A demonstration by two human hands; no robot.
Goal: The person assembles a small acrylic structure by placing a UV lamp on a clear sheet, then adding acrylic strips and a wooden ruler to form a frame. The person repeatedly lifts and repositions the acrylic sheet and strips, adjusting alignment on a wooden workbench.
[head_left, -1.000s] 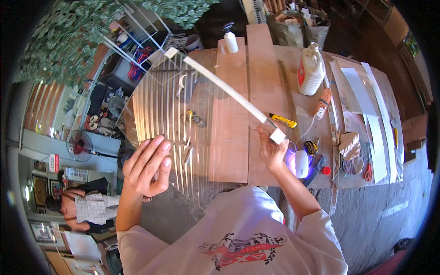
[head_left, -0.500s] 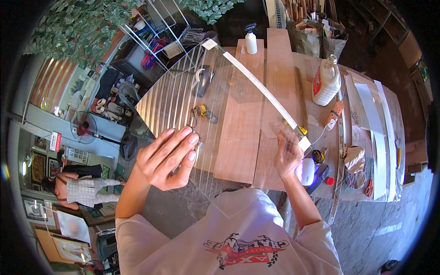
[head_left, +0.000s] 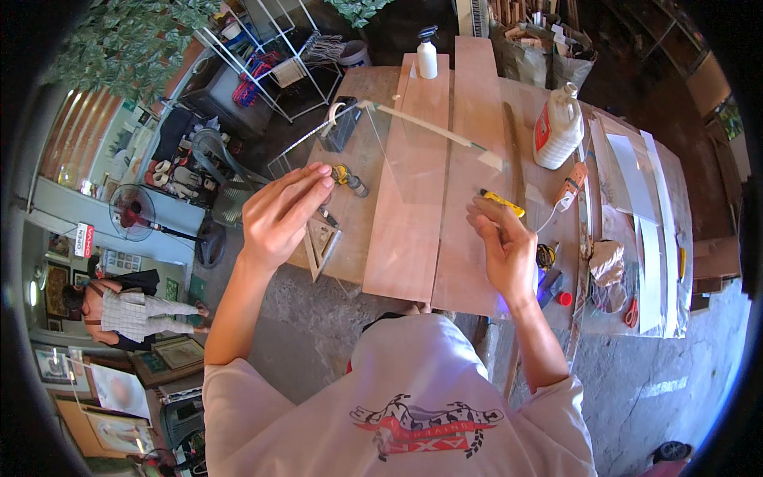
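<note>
A clear pane (head_left: 421, 129) with pale tape along its far edge is held tilted over the table between my hands. My left hand (head_left: 282, 215) has its fingertips pinched together at the pane's left side. My right hand (head_left: 505, 248) is curled at its right side, near a yellow utility knife (head_left: 502, 203). The pane's near edges are hard to make out. Seen beyond my left hand are a yellow-and-black tool (head_left: 346, 179) and a dark tape dispenser (head_left: 342, 127). A wooden triangle (head_left: 322, 245) lies beside my left wrist.
Long wooden boards (head_left: 409, 230) cover the table. A white spray bottle (head_left: 427, 57) stands at the back, a large white jug (head_left: 556, 131) at right. Nearby lie an orange power strip (head_left: 571, 184), red scissors (head_left: 631, 313) and white strips (head_left: 648, 262). Another person (head_left: 131, 314) is far left.
The pane has tipped, its taped edge now appearing shorter and flatter. My left hand has risen, with its fingers drawn together. My right hand has also moved up slightly.
</note>
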